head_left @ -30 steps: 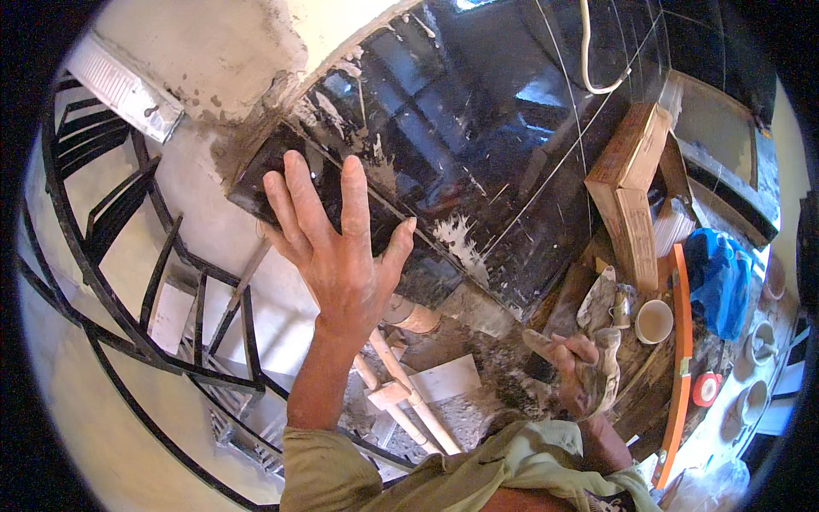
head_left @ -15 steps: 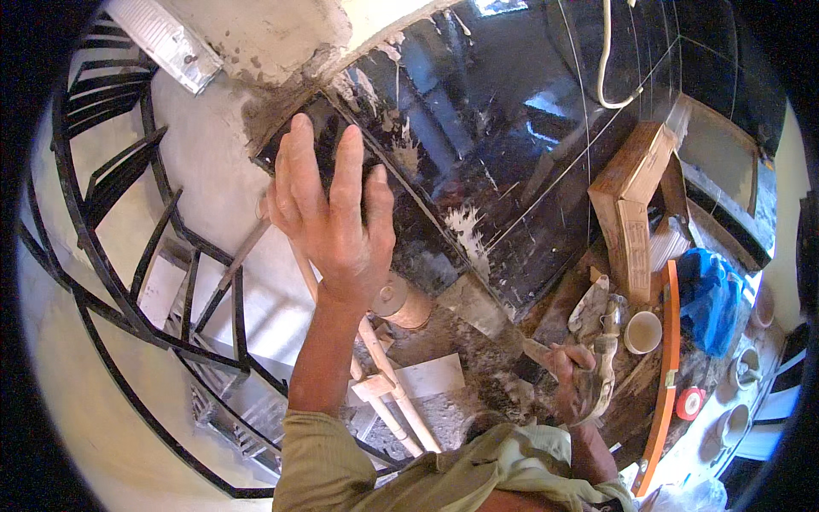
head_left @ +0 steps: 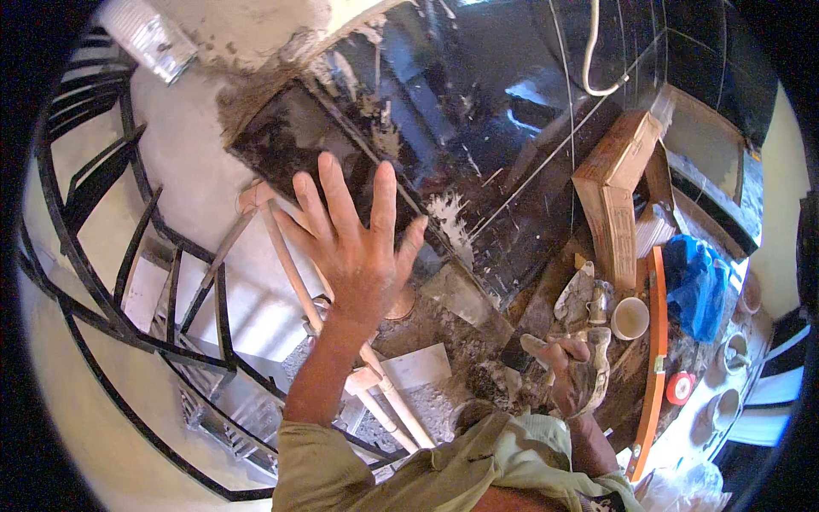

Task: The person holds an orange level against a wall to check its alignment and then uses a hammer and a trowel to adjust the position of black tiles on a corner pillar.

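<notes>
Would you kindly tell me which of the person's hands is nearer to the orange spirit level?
Right. The right hand is left of the orange spirit level, apart from it; the left hand is much farther left.

A: Black tiles [head_left: 512,171]?
B: Glossy, near mirror-smooth. Whitish smears [head_left: 450,218] on them look matt, crusty.

A: Wall [head_left: 247,34]?
B: Plaster by the look; matt, patchy, rough along the tile edge.

A: Railing [head_left: 224,316]?
B: Metal-looking, painted black.

A: Poles [head_left: 296,266]?
B: Pale wood, fairly smooth.

A: Box [head_left: 621,188]?
B: Cardboard, matt brown.

A: Blue bundle [head_left: 695,294]?
B: Thin plastic, crinkled, some shine. Clear wrap [head_left: 687,488] lower right: plastic too, wrinkled, glinting.

A: Orange bar [head_left: 658,316]?
B: Smooth; metal or plastic, cannot tell.

A: Sleeve [head_left: 320,469]?
B: Cloth, matt, creased.

A: Left hand [head_left: 358,256]?
B: Powdery, dull.
</notes>
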